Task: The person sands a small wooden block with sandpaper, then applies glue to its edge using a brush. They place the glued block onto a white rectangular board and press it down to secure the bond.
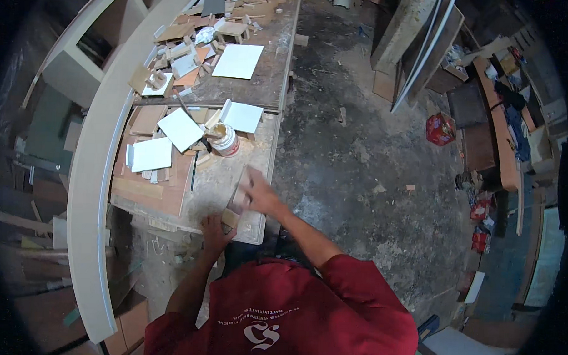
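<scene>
My left hand presses on the near end of a small wooden piece at the front edge of the workbench. My right hand is blurred, fingers spread over a flat pale board lying along the bench's right side; whether it grips the board I cannot tell. A tin of glue with a brush in it stands just beyond the hands.
White square panels and wood offcuts cover the bench. A long curved white board runs along the left. Dirty concrete floor lies to the right, with leaning boards and a red box.
</scene>
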A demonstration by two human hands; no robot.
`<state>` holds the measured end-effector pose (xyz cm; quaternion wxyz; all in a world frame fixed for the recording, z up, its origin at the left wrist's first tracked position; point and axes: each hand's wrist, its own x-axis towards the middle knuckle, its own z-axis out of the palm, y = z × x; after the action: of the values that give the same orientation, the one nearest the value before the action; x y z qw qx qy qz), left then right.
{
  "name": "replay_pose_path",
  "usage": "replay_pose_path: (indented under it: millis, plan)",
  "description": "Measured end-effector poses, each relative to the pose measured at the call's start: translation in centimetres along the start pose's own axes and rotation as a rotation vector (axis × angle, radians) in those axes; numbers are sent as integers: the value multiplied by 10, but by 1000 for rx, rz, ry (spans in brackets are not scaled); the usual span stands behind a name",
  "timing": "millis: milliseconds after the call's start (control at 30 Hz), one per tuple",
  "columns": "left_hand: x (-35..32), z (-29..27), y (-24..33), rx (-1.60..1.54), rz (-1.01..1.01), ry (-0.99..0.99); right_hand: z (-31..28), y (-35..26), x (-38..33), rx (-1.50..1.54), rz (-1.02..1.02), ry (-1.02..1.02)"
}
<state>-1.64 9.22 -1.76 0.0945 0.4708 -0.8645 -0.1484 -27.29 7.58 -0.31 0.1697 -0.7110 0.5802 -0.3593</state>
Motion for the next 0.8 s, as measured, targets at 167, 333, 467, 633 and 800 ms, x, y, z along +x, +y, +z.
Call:
replay_pose_path:
  millis: [167,333,467,633,800]
  plan:
    - [-6,14,-10,41,34,104,3,-34,-10,-49,-126,-92]
    - [0,5,1,45,39,90,-12,-10,3,-32,250,152]
    - [4,-11,9,41,56,95,12,-21,-8,-42,-153,-114]
    - [7,-26,17,78,73,83,0,-11,-3,-77,157,85]
    - [9,-18,1,4,135,39,11,-32,-19,-234,0,97]
